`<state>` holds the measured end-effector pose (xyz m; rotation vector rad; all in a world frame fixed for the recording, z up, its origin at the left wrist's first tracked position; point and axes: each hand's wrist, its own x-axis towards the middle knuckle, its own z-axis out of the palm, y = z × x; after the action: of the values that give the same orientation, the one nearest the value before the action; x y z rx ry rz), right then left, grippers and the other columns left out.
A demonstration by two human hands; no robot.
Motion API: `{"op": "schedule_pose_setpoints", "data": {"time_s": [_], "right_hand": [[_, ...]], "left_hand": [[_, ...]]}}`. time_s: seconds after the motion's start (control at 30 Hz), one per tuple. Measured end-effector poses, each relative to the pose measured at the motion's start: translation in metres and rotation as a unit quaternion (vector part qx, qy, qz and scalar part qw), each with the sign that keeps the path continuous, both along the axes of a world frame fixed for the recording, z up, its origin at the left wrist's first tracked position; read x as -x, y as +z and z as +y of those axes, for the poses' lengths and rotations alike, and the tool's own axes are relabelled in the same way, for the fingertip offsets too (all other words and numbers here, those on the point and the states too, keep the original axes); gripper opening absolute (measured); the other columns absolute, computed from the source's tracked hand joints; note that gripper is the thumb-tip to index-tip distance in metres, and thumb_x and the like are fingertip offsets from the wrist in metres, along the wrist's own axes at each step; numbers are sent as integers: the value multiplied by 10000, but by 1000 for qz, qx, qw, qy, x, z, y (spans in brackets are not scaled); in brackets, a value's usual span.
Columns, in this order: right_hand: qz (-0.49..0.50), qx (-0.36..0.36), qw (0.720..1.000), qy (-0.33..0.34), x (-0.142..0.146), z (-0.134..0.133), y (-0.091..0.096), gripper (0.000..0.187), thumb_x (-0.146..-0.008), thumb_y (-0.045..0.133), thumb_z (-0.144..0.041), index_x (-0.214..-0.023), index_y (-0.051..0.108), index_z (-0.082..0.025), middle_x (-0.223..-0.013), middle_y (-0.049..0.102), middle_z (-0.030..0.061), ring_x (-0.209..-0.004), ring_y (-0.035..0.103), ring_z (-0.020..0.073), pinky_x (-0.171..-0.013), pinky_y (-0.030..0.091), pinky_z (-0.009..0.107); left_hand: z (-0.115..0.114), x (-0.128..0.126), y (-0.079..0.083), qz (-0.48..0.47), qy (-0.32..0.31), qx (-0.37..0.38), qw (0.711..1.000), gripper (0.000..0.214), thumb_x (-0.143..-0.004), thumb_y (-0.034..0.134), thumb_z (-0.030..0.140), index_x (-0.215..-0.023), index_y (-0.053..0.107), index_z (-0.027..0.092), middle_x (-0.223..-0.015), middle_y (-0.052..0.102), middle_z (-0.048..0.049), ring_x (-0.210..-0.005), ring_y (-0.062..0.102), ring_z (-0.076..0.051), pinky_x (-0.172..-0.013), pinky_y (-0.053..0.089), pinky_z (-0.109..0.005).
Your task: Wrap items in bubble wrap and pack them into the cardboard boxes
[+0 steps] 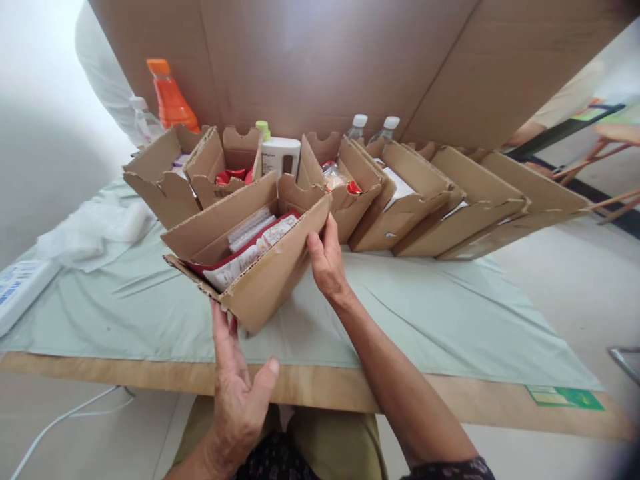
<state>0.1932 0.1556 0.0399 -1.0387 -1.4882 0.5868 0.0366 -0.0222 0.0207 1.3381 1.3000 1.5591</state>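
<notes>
A cardboard box (pixel 280 283), open at the top, is tilted above the cloth between my hands. Inside it stand a dark red and white patterned packet (pixel 255 253) and a clear ribbed plastic piece (pixel 250 228). My right hand (pixel 327 260) grips the box's far right corner, thumb on the near side. My left hand (pixel 235 380) supports the near end from below with its fingers; its thumb points away from the cardboard. Behind are a box with red packets (pixel 233 177) and a box with a clear and red packet (pixel 340 179).
Several cardboard boxes (pixel 415 220) lean in a row at the right. Behind stand an orange bottle (pixel 170 97), a white bottle (pixel 280 157) and white-capped bottles (pixel 359 123). Bubble wrap (pixel 100 230) lies left on the green cloth (pixel 150 320). A tall cardboard panel (pixel 320 60) closes off the back.
</notes>
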Motion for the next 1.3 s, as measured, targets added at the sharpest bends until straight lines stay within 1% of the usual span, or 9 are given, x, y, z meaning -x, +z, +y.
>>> {"op": "schedule_pose_setpoints", "data": {"time_s": [0.13, 0.27, 0.47, 0.6, 0.7, 0.83, 0.93, 1.07, 1.3], "right_hand": [[-6, 11, 1000, -14, 6, 13, -3, 940, -944, 350, -840, -1636, 301, -206, -1707, 355, 159, -1587, 331, 276, -1308, 242, 509], [-28, 20, 999, -24, 13, 6, -12, 931, -959, 284, -838, -1651, 299, -216, -1732, 303, 152, -1611, 280, 275, -1315, 215, 539], [-3, -14, 1000, -16, 17, -4, -29, 776, -1017, 291, -746, -1592, 427, -242, -1684, 409, 125, -1576, 356, 242, -1314, 246, 504], [63, 21, 997, -36, 12, 2, -40, 763, -975, 338, -786, -1426, 599, -229, -1551, 575, 118, -1470, 497, 255, -1269, 337, 470], [111, 71, 989, -73, 9, 6, -49, 692, -961, 351, -778, -1184, 704, -227, -1330, 725, 107, -1282, 634, 266, -1166, 448, 458], [135, 101, 981, -92, 4, 11, -56, 627, -980, 340, -716, -981, 705, -206, -1091, 783, 114, -1050, 707, 256, -989, 545, 426], [150, 119, 977, -96, 2, 16, -59, 636, -962, 345, -731, -936, 696, -202, -1001, 786, 117, -955, 719, 250, -900, 567, 406], [161, 131, 973, -99, 1, 19, -61, 630, -947, 367, -740, -916, 699, -205, -967, 786, 117, -914, 727, 247, -885, 564, 405], [153, 133, 975, -87, 0, 14, -58, 609, -962, 385, -705, -918, 717, -196, -971, 785, 117, -900, 729, 234, -878, 559, 388]], "left_hand": [[0, -8, -3, 17, -8, 2, 1000, 917, -956, 599, 231, -1698, 70, 339, -1795, 71, -25, -1663, 82, -288, -1355, 89, -521], [-4, -16, -6, 20, -19, 1, 1000, 924, -954, 597, 202, -1693, 75, 389, -1801, -2, 10, -1666, 30, -306, -1349, 125, -567], [-7, -30, -9, 32, -44, 3, 999, 943, -931, 592, 178, -1692, 76, 389, -1800, -44, 24, -1662, -55, -321, -1342, 164, -591], [1, -43, -13, 54, -68, -5, 996, 969, -926, 594, 155, -1688, 50, 401, -1801, -59, 2, -1660, -53, -331, -1332, 185, -609], [20, -53, -13, 62, -84, -13, 994, 980, -922, 606, 155, -1681, 44, 419, -1801, -60, -7, -1662, -42, -327, -1323, 187, -622], [63, -61, -12, 69, -84, -12, 994, 974, -901, 627, 172, -1678, 79, 387, -1801, -53, -26, -1665, -47, -306, -1328, 161, -607], [101, -63, -11, 66, -79, -1, 995, 960, -860, 638, 178, -1671, 142, 304, -1800, -1, -86, -1666, 7, -313, -1330, 154, -599], [139, -62, -8, 61, -65, 3, 996, 956, -797, 646, 170, -1649, 210, 185, -1783, 98, -165, -1660, 91, -326, -1335, 151, -583], [164, -58, -16, 52, -79, -1, 996, 984, -756, 672, 162, -1640, 243, 234, -1790, 101, -127, -1657, 122, -324, -1337, 150, -571]]}}
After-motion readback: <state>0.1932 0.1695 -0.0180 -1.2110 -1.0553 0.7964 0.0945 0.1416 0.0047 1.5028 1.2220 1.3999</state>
